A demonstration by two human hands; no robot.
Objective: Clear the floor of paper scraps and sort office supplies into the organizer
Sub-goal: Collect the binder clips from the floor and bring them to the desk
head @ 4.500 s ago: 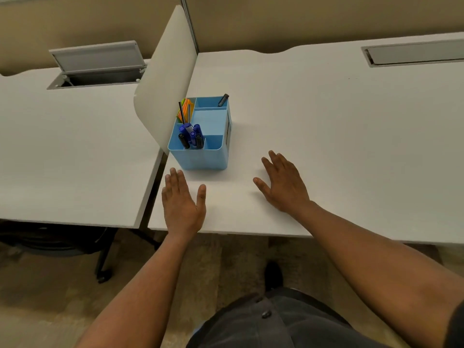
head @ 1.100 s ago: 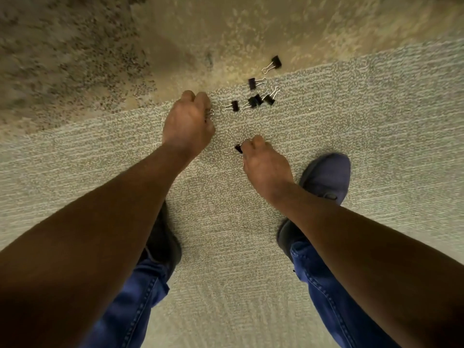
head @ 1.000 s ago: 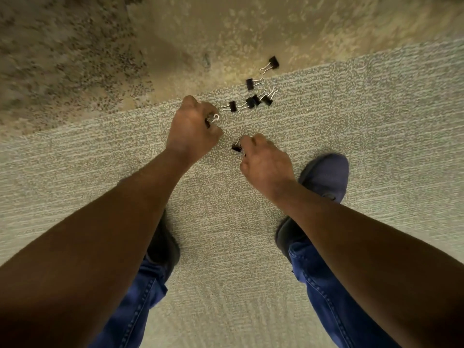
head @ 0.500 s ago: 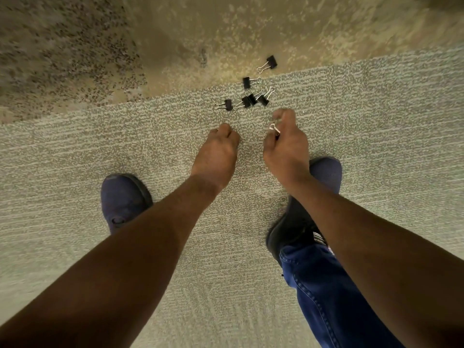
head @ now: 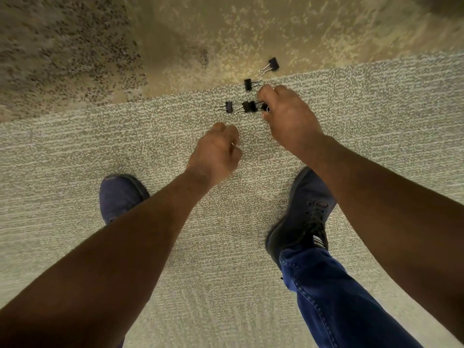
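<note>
Several black binder clips lie on the carpet. One binder clip (head: 273,64) is farthest, another binder clip (head: 248,84) sits just nearer, a third binder clip (head: 228,107) lies to the left, and a small cluster of clips (head: 249,106) is beside my right fingers. My right hand (head: 288,116) reaches down with its fingers closed on a clip at the cluster's right end. My left hand (head: 217,153) hovers lower, curled into a fist with a bit of silver clip wire showing at its fingers.
Grey striped carpet (head: 75,159) meets a tan speckled carpet strip (head: 251,28) behind the clips. My two dark shoes stand on the grey carpet, the left shoe (head: 118,194) and the right shoe (head: 301,209), with a blue jeans leg (head: 334,297) at lower right.
Both hands picked clips off the carpet. The right hand has since reached forward to the cluster and closed on a clip there; the left hand drew back, still closed.
</note>
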